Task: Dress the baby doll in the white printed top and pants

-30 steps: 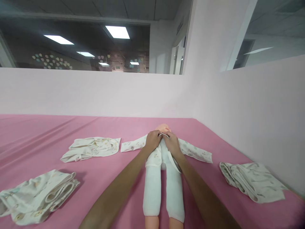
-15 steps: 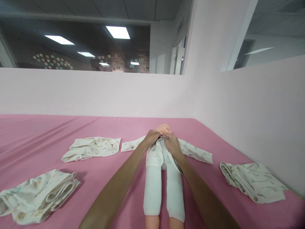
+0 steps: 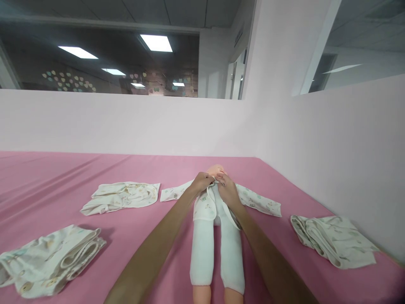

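Note:
A baby doll (image 3: 216, 169) lies on its back on a pink sheet, its head toward the wall and its feet toward me. It wears white leggings (image 3: 202, 253) and a long-sleeved, printed white baby jacket (image 3: 205, 207), whose front hangs apart at the bottom. Both sleeves stretch out sideways. At the doll's neck my left hand (image 3: 202, 182) pinches the jacket's collar edge. Close beside it, my right hand (image 3: 228, 189) is also closed at the collar, with some fingers slightly raised. The exact fastening between the fingertips is too small to make out.
Folded printed baby clothes lie around the doll: one garment (image 3: 122, 196) at left, a thicker bundle (image 3: 52, 259) at front left, another garment (image 3: 333, 241) at right. The pink sheet (image 3: 145, 169) meets a white wall (image 3: 126, 124) behind and at right, with windows above.
The fingers of my right hand have shifted slightly at the collar. My left hand, the doll and the folded clothes stay in practically the same place.

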Action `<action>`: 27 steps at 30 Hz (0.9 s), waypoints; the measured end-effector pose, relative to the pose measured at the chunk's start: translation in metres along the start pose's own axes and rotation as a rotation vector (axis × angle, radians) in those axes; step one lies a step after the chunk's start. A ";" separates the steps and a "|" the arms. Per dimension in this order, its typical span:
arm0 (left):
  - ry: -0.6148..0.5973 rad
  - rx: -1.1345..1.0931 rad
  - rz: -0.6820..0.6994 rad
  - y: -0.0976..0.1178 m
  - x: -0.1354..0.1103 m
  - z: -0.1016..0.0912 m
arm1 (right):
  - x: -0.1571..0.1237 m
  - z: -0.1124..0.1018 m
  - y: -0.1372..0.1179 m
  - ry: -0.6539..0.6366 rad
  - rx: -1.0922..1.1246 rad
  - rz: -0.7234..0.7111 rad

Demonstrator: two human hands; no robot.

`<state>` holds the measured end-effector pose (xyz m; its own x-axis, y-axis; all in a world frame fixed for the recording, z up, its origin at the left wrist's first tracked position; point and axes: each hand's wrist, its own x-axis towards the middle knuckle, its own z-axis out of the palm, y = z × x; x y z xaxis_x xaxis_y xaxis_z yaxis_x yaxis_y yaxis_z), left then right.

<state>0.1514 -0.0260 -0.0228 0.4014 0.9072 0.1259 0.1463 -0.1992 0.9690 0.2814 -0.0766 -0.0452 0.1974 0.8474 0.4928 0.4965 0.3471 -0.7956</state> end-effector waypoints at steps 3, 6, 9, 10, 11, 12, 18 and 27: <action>0.022 0.005 0.005 -0.002 0.001 0.002 | -0.001 0.000 -0.003 0.003 -0.016 0.009; 0.056 0.005 -0.004 -0.004 0.002 0.004 | -0.001 0.000 -0.004 0.031 -0.080 -0.009; 0.061 -0.018 -0.029 -0.004 0.003 0.005 | -0.002 0.000 -0.006 0.051 -0.239 -0.058; 0.054 -0.030 -0.039 -0.004 0.003 0.005 | -0.003 0.001 -0.007 0.048 -0.301 -0.079; 0.045 -0.042 -0.049 -0.003 0.003 0.005 | -0.004 0.001 -0.009 0.049 -0.357 -0.100; 0.034 -0.052 -0.057 -0.002 0.003 0.004 | -0.006 0.001 -0.011 0.057 -0.406 -0.115; -0.003 -0.059 -0.074 0.002 -0.001 0.001 | -0.013 0.003 -0.020 0.098 -0.535 -0.126; -0.054 -0.020 -0.028 0.002 -0.003 -0.003 | -0.010 -0.001 -0.018 0.032 -0.492 -0.145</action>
<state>0.1479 -0.0284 -0.0203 0.4458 0.8909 0.0874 0.1405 -0.1661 0.9761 0.2709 -0.0917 -0.0354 0.1189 0.7894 0.6023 0.8584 0.2231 -0.4619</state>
